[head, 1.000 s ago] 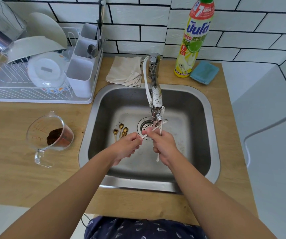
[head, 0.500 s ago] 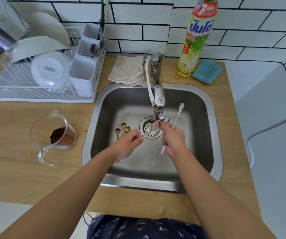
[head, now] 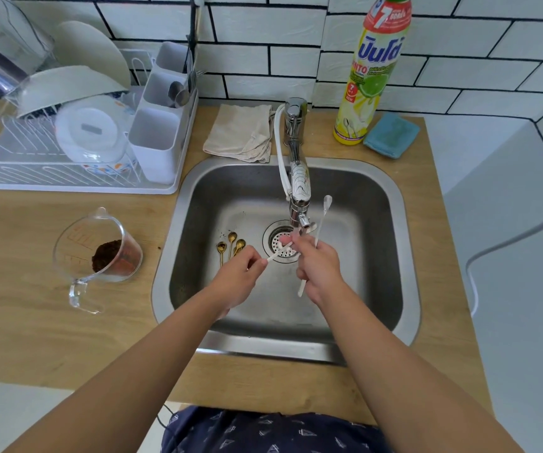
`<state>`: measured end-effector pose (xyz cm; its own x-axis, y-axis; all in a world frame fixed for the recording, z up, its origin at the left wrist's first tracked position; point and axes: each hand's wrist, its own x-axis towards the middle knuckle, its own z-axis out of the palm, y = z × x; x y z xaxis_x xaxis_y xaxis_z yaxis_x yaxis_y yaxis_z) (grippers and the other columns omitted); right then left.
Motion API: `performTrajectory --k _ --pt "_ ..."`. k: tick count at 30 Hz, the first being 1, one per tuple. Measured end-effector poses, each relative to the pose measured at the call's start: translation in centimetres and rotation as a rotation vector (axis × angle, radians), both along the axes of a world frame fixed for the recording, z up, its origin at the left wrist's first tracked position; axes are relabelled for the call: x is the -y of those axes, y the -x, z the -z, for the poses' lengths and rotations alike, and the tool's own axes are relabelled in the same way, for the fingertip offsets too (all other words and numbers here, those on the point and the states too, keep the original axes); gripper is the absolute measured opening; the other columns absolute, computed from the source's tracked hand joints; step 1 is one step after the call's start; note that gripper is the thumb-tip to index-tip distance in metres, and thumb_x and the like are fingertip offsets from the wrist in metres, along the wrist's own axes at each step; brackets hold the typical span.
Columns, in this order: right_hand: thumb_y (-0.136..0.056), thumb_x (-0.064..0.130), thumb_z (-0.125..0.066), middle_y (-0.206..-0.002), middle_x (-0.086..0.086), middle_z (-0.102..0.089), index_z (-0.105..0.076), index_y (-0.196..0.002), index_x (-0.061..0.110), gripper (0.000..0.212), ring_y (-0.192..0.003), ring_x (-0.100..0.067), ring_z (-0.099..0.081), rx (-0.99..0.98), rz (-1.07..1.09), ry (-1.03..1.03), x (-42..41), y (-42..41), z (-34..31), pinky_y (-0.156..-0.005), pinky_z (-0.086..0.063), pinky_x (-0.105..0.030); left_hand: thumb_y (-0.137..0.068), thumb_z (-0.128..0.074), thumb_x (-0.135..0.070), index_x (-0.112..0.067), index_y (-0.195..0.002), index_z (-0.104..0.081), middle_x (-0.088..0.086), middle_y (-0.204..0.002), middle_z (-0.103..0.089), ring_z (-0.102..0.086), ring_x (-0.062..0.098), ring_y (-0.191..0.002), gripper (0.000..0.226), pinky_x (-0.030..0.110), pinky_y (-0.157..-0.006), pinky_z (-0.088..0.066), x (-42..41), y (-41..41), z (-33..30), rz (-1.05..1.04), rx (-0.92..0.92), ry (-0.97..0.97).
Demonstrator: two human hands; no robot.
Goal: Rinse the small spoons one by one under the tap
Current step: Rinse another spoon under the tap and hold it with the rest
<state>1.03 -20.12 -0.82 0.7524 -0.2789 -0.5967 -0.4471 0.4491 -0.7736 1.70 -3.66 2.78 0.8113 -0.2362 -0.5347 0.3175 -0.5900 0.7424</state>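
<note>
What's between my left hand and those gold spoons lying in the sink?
Nothing visible. The gold spoons lie on the bare sink floor just ahead of the left hand, left of the drain. But that hand is already pinching a white spoon under the tap.
</note>
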Motion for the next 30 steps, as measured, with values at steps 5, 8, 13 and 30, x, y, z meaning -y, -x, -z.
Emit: performTrajectory --k 5,8,13,30 --pt "-0.095 0.028 -0.073 -0.064 -0.004 -0.055 -0.083 -0.087 0.012 0.020 -0.041 -0.007 -0.023 -0.001 -0.174 0.054 -1.6 0.9 -0.2 -0.038 -0.022 -0.020 -0.105 -0.046 -0.038 -0.016 -0.099 -0.052 0.002 -0.078 -0.052 -0.041 0.019 -0.071 0.024 0.037 -0.068 -0.037 0.5 -0.4 -0.3 -0.011 0.015 0.005" --pt "-0.095 0.019 -0.073 -0.081 -0.003 -0.075 -0.080 -0.092 0.009 0.013 -0.036 -0.002 -0.028 -0.008 0.007 0.015 -0.3 -0.3 -0.7 -0.036 -0.024 -0.018 -0.104 -0.047 -0.039 -0.018 -0.096 -0.052 0.002 -0.077 -0.050 -0.040 0.018 -0.070 0.023 0.036 -0.068 -0.036 0.4 -0.7 -0.4 -0.020 -0.009 0.016" --pt "-0.093 0.019 -0.074 -0.056 0.009 -0.059 -0.081 -0.096 0.006 0.015 -0.039 -0.005 -0.021 -0.009 -0.020 0.073 -0.2 -0.6 -0.8 -0.037 -0.019 -0.020 -0.104 -0.049 -0.037 -0.017 -0.094 -0.052 0.003 -0.074 -0.047 -0.037 0.017 -0.068 0.022 0.036 -0.065 -0.034 0.4 -0.8 -0.6 -0.037 -0.030 0.049" --pt "-0.097 0.026 -0.071 -0.072 -0.008 -0.063 -0.075 -0.069 0.020 0.030 -0.044 -0.008 -0.025 -0.006 0.136 0.154 3.0 -0.4 -2.5 -0.041 -0.024 -0.023 -0.099 -0.055 -0.048 -0.019 -0.076 -0.073 0.002 -0.099 -0.074 -0.046 0.011 -0.070 0.042 0.029 -0.059 -0.033 6.8 -2.7 -0.9 -0.138 -0.025 0.166"
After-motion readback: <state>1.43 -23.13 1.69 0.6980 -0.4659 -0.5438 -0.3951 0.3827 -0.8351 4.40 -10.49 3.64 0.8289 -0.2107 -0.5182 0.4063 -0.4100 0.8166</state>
